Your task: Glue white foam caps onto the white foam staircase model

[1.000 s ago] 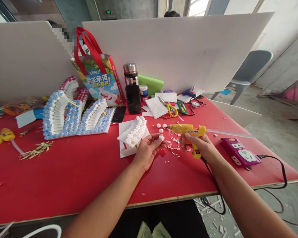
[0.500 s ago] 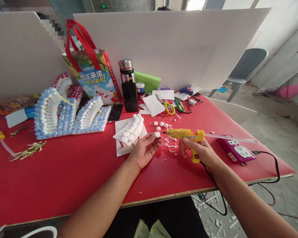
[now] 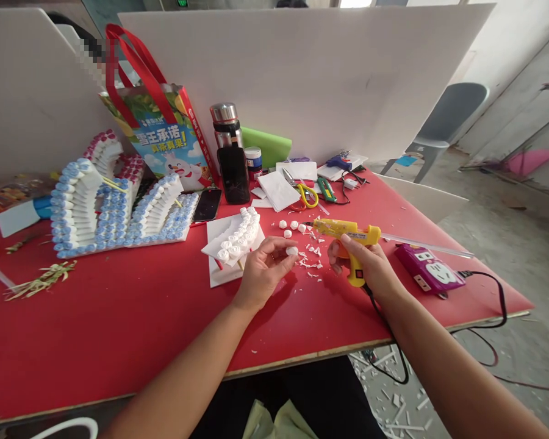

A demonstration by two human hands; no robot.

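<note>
Between the thumb and fingertips of my left hand [image 3: 266,271] is a small white foam rose [image 3: 292,251]. My right hand [image 3: 363,263] is wrapped round the handle of a yellow hot glue gun [image 3: 345,230], its nozzle pointing left and a clear glue stick [image 3: 427,245] sticking out of its back. The nozzle is apart from the held rose, above and to its right. Several loose white roses [image 3: 288,233] lie just beyond my left hand. Left of that hand, a curved white piece [image 3: 238,239] edged with rows of white roses rests on a white foam sheet [image 3: 216,275].
Blue and white rose-covered foam pieces [image 3: 89,210] stand at the left before a gift bag [image 3: 165,140]. A flask [image 3: 225,122], phones, yellow-handled scissors [image 3: 307,196] and a green cutter [image 3: 326,189] lie farther back. A purple power strip [image 3: 430,271] sits right, its cable running over the edge.
My left hand has turned, tipping the rose, and the glue gun's nozzle has moved up and away from it. The whole view has shifted slightly.
</note>
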